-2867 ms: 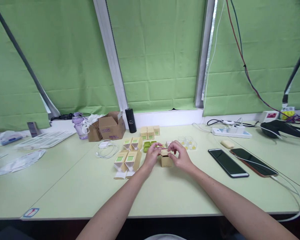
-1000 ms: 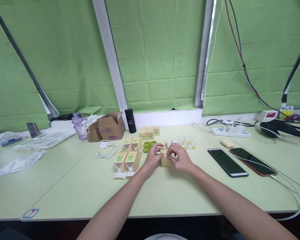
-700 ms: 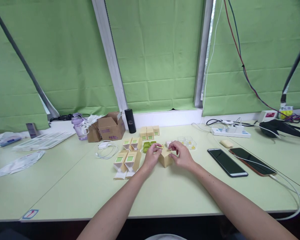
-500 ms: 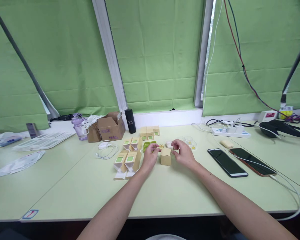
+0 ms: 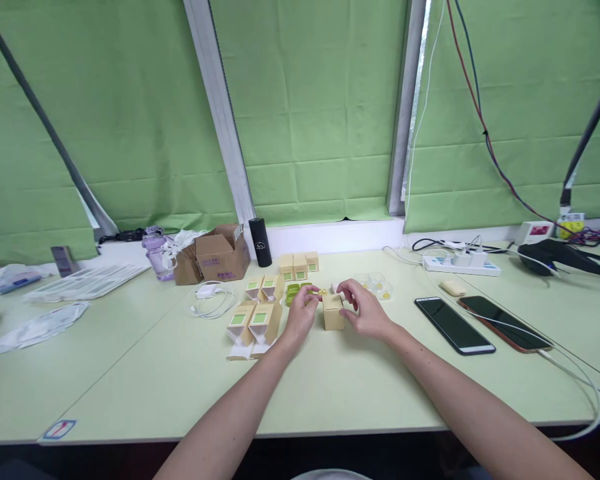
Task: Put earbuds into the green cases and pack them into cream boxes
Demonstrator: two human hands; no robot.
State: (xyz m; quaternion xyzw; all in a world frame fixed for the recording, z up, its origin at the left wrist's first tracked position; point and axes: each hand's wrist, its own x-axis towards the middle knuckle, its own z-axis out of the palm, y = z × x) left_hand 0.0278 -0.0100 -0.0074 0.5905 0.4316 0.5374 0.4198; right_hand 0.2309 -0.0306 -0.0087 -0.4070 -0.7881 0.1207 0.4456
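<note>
A small tan cardboard box (image 5: 334,319) stands upright on the table between my hands, its top looking closed. My right hand (image 5: 363,309) grips it at the right, thumb on the side and index finger bent over the top edge. My left hand (image 5: 301,312) is curved beside the left face, thumb and index finger apart; whether the fingertips touch the box is hard to tell. Behind my left fingers lie a green moulded tray (image 5: 292,291) and small yellow pieces (image 5: 323,292). A small whitish thing behind the box is partly hidden by my right hand.
Several opened tan boxes (image 5: 265,323) with green windows stand left of my hands, with closed ones (image 5: 294,265) behind. A clear plastic tray (image 5: 379,285) lies behind my right hand. Rightward are two phones (image 5: 454,325) and a power strip (image 5: 461,266). A brown carton (image 5: 223,255) stands back left.
My right hand has closed in on the box, its thumb now against the side. The box has shifted slightly right. My left hand has barely moved.
</note>
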